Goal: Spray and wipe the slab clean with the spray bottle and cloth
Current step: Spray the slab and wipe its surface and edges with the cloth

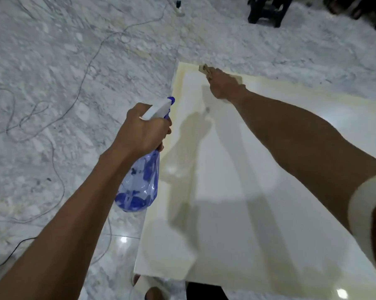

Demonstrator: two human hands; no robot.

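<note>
A large glossy white slab (258, 191) lies flat on the marble floor, with a yellowish border along its far and left edges. My left hand (139, 131) grips the neck of a clear blue spray bottle (139, 182) with a white trigger head, held over the slab's left edge, nozzle pointing away. My right hand (223, 85) is stretched to the slab's far left corner, pressing a beige cloth (204, 69) against the surface. Only a small part of the cloth shows past my fingers.
Grey-white marble floor (63, 61) surrounds the slab. Thin cables (89, 68) trail over the floor on the left. Dark furniture legs (267, 11) stand at the far top right. A sandalled foot (150, 289) shows at the slab's near edge.
</note>
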